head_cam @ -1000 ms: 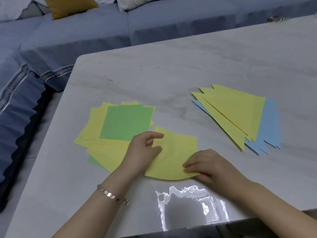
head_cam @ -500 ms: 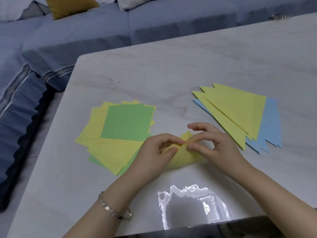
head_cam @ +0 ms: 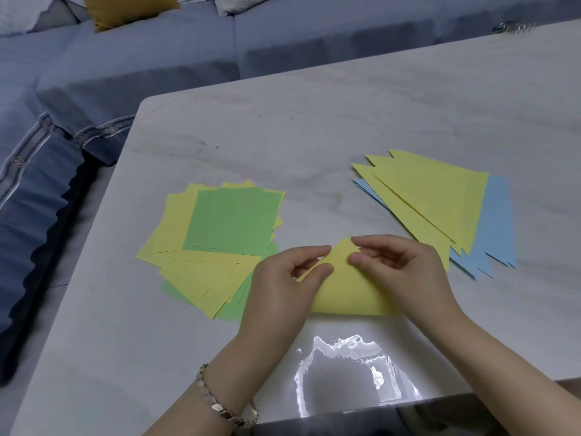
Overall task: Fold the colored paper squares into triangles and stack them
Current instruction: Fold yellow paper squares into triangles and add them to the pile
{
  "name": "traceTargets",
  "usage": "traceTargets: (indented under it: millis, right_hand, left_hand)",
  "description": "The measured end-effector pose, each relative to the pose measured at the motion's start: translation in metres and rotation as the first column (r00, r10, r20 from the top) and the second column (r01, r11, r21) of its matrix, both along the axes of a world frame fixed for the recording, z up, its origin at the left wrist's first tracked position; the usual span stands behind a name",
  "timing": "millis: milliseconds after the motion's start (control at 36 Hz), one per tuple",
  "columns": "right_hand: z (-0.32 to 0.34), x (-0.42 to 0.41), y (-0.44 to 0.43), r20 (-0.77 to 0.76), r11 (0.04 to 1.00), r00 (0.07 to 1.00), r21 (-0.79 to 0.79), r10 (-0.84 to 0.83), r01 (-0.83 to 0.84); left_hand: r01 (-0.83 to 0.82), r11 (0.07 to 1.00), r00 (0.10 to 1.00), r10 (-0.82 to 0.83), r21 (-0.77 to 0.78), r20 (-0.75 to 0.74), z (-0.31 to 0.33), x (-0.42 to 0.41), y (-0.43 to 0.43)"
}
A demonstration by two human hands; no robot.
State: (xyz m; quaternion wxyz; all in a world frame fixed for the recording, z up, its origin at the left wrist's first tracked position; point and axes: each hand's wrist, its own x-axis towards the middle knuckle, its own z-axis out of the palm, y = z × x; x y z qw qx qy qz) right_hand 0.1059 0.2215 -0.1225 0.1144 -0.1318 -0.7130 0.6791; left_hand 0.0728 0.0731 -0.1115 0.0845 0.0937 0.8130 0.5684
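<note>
Now left hand point(head_cam: 283, 280) and right hand point(head_cam: 401, 265), both pinch-tight on the yellow triangle point(head_cam: 349, 292), near its tip.

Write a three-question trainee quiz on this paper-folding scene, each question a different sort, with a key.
1. True or false: the top square of the unfolded pile is blue.
2. The left hand and right hand both pinch: A) a green square; B) the half-folded yellow sheet; C) nothing.
3. Fill in: in the folded stack, yellow triangles lie over ___ ones.
Key: 1 false; 2 B; 3 blue.
</note>
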Motion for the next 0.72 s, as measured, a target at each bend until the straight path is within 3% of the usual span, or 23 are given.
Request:
traceTargets:
  millis: [278,389,500,583,667,722]
  right_hand:
    - [0.006,-0.002,0.002,0.015,0.997,0.999,0.055,0.044,-0.045]
    - [0.008,-0.015,0.010,0.067,0.981,0.986,0.109,0.152,-0.159]
    - [-0.003,-0.034,0.019,0.141,0.938,0.975,0.279,0.172,-0.206]
    - [-0.017,-0.047,0.023,0.149,0.923,0.984,0.358,0.093,-0.141]
    - [-0.031,-0.053,0.022,0.139,0.927,0.989,0.362,0.053,-0.101]
    - [-0.040,-0.053,0.019,0.135,0.913,0.989,0.396,0.051,-0.101]
  left_hand:
    - [-0.025,0.998,0.999,0.026,0.055,-0.024,0.000,0.001,0.004]
    - [0.020,0.999,1.000,-0.019,0.044,-0.022,-0.005,-0.005,0.006]
    - [0.044,0.987,0.972,-0.078,-0.154,-0.222,-0.023,-0.018,0.005]
    - [-0.021,0.930,0.861,-0.170,-0.367,-0.480,-0.043,-0.024,0.005]
    - [0.083,0.863,0.793,-0.360,-0.499,-0.491,-0.063,-0.017,0.013]
    - [0.152,0.757,0.731,-0.519,-0.635,-0.443,-0.075,-0.009,0.017]
